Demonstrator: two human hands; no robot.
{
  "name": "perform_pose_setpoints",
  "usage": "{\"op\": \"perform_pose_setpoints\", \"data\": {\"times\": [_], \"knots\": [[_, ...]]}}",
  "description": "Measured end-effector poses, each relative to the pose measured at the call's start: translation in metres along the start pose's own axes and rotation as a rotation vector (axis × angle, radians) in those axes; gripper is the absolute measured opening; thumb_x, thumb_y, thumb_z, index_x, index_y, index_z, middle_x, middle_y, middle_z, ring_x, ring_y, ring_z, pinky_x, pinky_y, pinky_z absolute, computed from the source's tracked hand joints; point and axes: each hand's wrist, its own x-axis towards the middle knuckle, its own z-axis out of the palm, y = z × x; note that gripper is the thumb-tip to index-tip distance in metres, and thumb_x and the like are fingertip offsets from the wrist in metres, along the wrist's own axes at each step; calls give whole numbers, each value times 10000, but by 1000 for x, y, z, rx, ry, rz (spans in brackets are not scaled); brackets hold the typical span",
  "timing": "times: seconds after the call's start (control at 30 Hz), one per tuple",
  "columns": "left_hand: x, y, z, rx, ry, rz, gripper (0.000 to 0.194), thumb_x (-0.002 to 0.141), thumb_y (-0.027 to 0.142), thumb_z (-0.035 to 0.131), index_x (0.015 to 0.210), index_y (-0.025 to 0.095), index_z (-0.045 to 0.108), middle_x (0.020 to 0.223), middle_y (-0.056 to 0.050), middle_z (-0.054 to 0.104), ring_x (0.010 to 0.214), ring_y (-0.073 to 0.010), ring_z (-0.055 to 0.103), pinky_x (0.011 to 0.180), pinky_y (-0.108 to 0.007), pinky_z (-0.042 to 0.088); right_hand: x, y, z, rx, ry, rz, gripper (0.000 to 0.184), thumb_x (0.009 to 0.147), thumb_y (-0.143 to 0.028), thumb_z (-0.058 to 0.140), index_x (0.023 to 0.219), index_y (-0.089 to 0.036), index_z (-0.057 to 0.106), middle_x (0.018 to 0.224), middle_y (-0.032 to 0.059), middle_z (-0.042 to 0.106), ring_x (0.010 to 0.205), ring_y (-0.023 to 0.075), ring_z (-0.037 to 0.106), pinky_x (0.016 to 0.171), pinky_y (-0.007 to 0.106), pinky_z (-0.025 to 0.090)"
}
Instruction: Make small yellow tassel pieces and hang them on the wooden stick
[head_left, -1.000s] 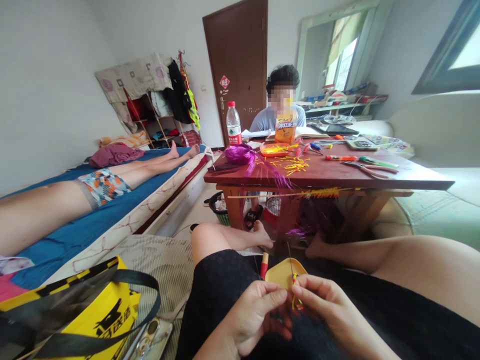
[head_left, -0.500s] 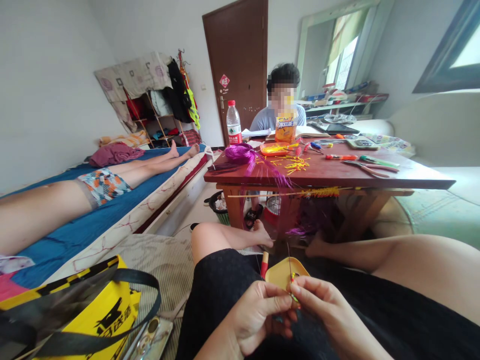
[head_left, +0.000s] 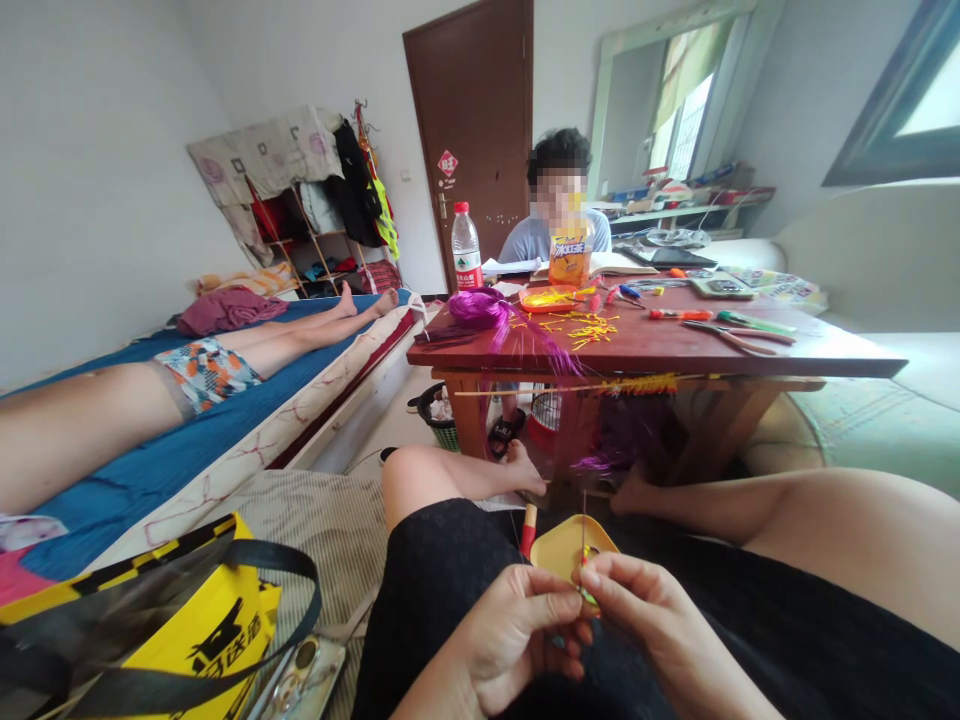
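Over my lap, my left hand (head_left: 517,620) and my right hand (head_left: 649,605) meet, thumbs and fingertips pinched together. Between them is a small piece with red, yellow and green parts (head_left: 585,556), and a thin dark stem rises from it. My fingers cover most of the piece, so its kind is unclear. Just beyond the fingertips lies a shallow yellow tray (head_left: 555,540) on the dark cloth over my lap. A red stick-like spool with a tan end (head_left: 529,535) stands against the tray's left side, with a fine thread near it.
Ahead is a brown table (head_left: 817,350) bearing purple fibres (head_left: 480,308), yellow pieces (head_left: 594,328), pliers (head_left: 731,338) and bottles. A thin stick (head_left: 525,391) with yellow pieces juts along its front edge. Someone sits behind it; another person lies on the bed. A yellow bag (head_left: 225,630) stands left.
The dark stem has tipped slightly to the right and now stands more upright. Both hands keep their pinch in nearly the same place.
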Motion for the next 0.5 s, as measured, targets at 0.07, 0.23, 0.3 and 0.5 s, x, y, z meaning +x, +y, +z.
{"op": "perform_pose_setpoints", "data": {"times": [0.07,0.23,0.3,0.5], "knots": [[0,0,0,0,6,4,238,535,277,771,614,92,644,515,-10,581,417,-58,485,433,-189,433,1,1,0,-11,1,-7,325,654,-457,690,609,-151,589,512,-12,587,465,115,538,482,231,451],[0,-1,1,-43,65,49,203,494,224,757,579,113,611,502,-11,599,406,-71,499,430,-192,418,-2,-2,-11,-441,120,-299,213,745,-374,616,774,-164,595,631,9,620,554,148,590,513,240,482],[0,0,0,-55,65,58,193,499,219,747,564,117,597,501,-14,600,400,-73,498,430,-194,413,-5,-7,-22,-791,189,-659,119,794,-261,554,885,-190,581,775,39,656,693,180,631,623,271,508],[-3,4,2,-72,-23,73,150,522,198,721,570,94,624,500,-21,575,422,-78,498,441,-205,413,-1,-14,-41,-1625,-290,-1166,429,813,-137,437,1241,-179,433,1193,97,588,1171,229,466,1025,451,281]]}}
